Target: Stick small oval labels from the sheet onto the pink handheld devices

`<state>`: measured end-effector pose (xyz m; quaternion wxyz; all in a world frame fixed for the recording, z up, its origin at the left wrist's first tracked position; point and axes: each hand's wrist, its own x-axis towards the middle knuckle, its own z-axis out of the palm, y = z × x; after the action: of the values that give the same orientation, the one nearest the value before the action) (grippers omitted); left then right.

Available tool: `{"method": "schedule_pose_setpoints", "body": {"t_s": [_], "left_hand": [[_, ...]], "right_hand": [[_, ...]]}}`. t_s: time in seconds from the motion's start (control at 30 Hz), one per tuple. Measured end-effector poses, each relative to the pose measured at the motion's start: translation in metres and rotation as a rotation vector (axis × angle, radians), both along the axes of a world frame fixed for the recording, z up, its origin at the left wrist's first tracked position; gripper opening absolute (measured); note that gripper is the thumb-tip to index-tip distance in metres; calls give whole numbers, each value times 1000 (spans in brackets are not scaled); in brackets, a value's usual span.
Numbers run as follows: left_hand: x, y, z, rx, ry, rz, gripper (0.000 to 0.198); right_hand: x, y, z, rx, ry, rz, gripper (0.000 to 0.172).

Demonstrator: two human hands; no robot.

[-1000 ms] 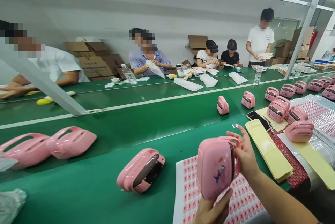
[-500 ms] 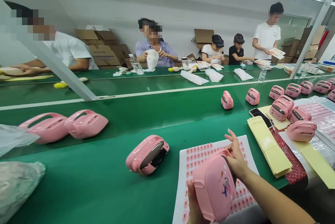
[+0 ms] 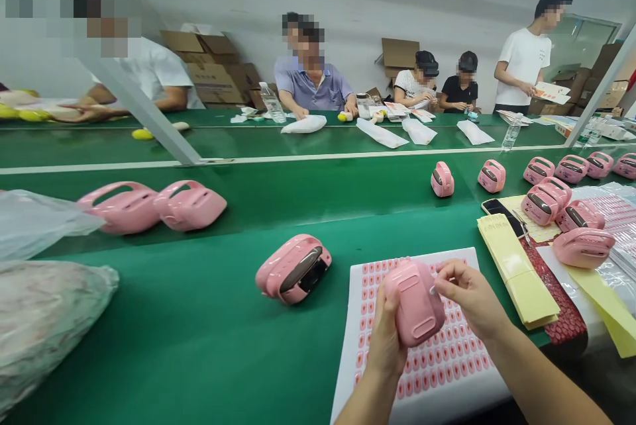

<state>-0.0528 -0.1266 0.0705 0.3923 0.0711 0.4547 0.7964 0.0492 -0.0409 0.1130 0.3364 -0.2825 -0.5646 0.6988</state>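
My left hand point(image 3: 390, 326) grips a pink handled plastic device point(image 3: 415, 302), rounded like a small toaster, from its left side. Its base, with two raised oval feet, faces me. At the device's right edge, my right hand point(image 3: 464, 296) pinches a tiny whitish piece point(image 3: 432, 290) between thumb and fingertips; what it is exactly I cannot make out. Beneath both hands lies a white sticker sheet point(image 3: 365, 345) with rows of small pink ovals with red marks. Another pink device point(image 3: 294, 269) with a dark panel lies on its side to the left.
A green work surface point(image 3: 199, 332) carries two pink devices point(image 3: 154, 206) and plastic bags point(image 3: 50, 326) at left. On the right are more pink devices point(image 3: 583, 248), yellow paper strips point(image 3: 517, 273), a phone point(image 3: 501, 216) and tweezers point(image 3: 523, 230). Several co-workers point(image 3: 315, 87) are across the line.
I have tipped the pink device so its base, not its printed side, faces me. My right hand has come from its upper side to its right edge, fingers now pinched. The view has shifted slightly.
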Motion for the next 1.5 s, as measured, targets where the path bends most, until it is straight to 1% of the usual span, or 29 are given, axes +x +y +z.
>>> {"method": "schedule_pose_setpoints", "body": {"t_s": [0.1,0.23,0.43,0.7,0.87,1.13,1.33,1.4,1.5], "left_hand": [[4,4,6,1,61,25,66],[6,6,12,-15,83,32,67],[6,6,10,-17,71,73,65],[8,6,11,-4,48,87,63],[6,5,7,15,39,49,59],[9,5,8,1,34,87,65],[11,7,7,-7,35,113,64],[12,8,8,-6,41,128,61],[13,9,8,-4,34,135,59]], "right_hand": [[-4,-6,1,9,-75,39,23],[-8,-6,-1,17,-112,30,22],[-11,-12,-4,31,-101,-77,19],[-13,-14,-9,86,-99,-116,18],[-13,-15,-11,174,-118,-126,15],[-15,-23,-9,432,-131,-218,11],[-16,-24,-15,570,-125,-267,12],[-15,-26,-20,584,-108,-286,11],[-15,-31,-28,532,-75,-331,12]]}}
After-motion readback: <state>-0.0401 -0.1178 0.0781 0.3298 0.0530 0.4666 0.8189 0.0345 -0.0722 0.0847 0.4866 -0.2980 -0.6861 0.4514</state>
